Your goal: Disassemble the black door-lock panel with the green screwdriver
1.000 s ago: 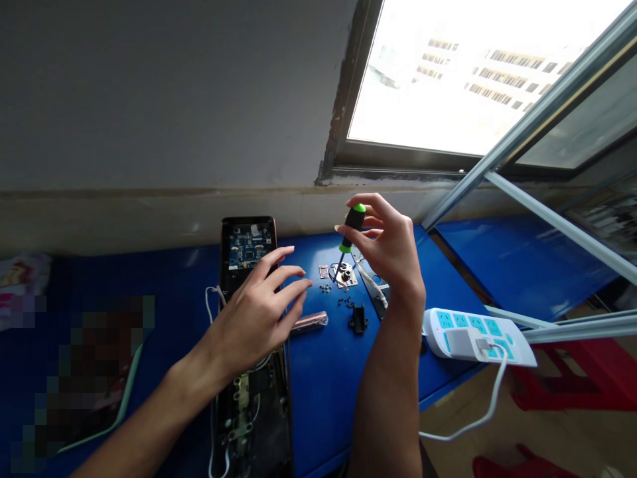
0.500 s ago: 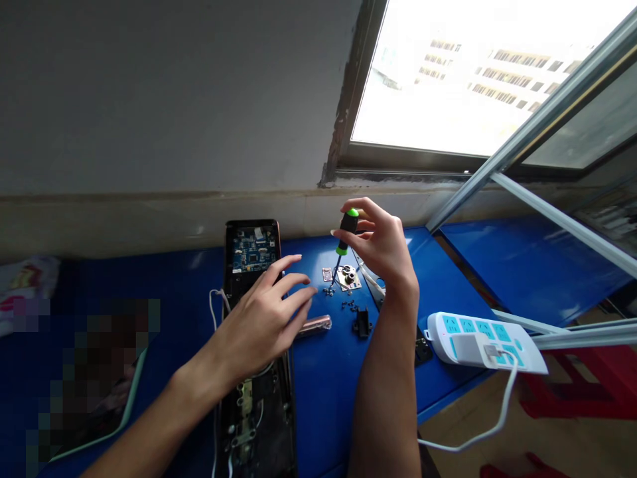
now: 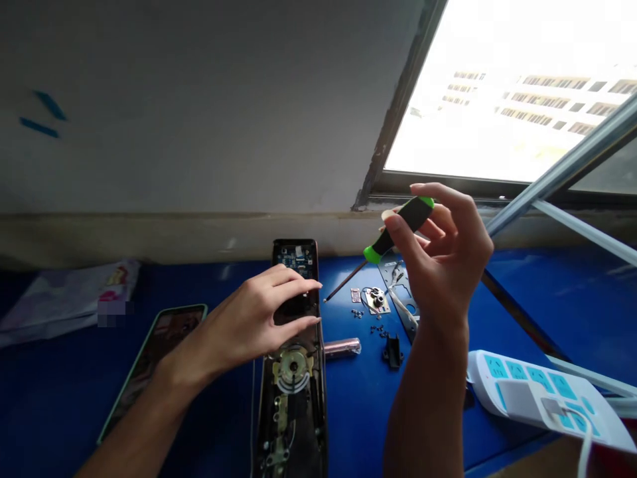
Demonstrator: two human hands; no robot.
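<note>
My right hand (image 3: pixel 448 255) grips a screwdriver (image 3: pixel 402 227) with a black and green handle. Its shaft slants down to the left, and a tiny speck at the tip may be a screw. My left hand (image 3: pixel 261 315) is over a long, opened black device housing (image 3: pixel 318 392), thumb and fingers apart, holding nothing I can see. Inside the housing are a blue circuit board (image 3: pixel 300 256), partly hidden by that hand, and a round metal part (image 3: pixel 293 366). The screwdriver tip is just right of the left fingertips, beside the housing's edge.
Right of the housing lie small screws (image 3: pixel 357 313), a square module (image 3: pixel 377 300), a black bracket (image 3: pixel 393 352), a copper-coloured cylinder (image 3: pixel 343 348) and a metal plate (image 3: pixel 405 302). A white power strip (image 3: pixel 537 392) sits farther right; a phone (image 3: pixel 154 358) lies left.
The screwdriver has gone from near upright over the small screws to a leftward slant, its tip now beside the housing. My left hand has shifted over the housing. The view has turned left.
</note>
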